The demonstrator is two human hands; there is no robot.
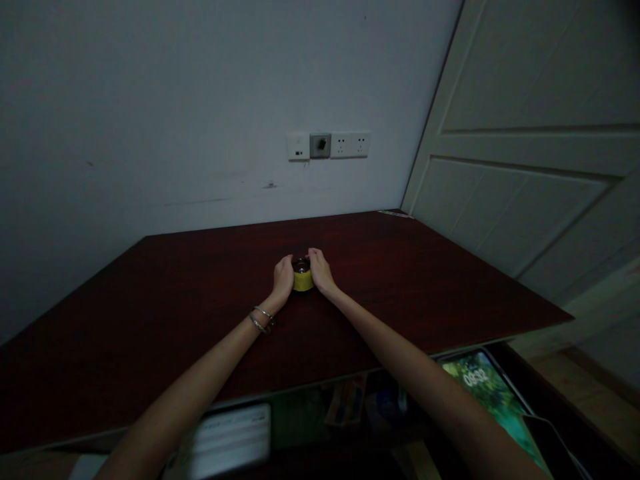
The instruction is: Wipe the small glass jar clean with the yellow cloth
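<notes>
A small round yellow object (303,281) with a dark, shiny top stands on the dark red table (200,300), near its middle. It looks like a tin or a jar, but the dim light hides its exact kind. My left hand (283,277) is cupped against its left side. From the right, my right hand (321,271) presses on it in the same way, so the object is held between both palms. The fingers of both hands point away from me, and part of the object's sides is hidden behind them. Bracelets (261,320) circle my left wrist.
Below the table's front edge an open drawer holds a tablet (487,393) with a lit screen, a dark phone-like slab (553,447), a pale flat box (233,440) and several dim items. Wall sockets (350,145) sit behind the table. A white door (530,167) stands at the right.
</notes>
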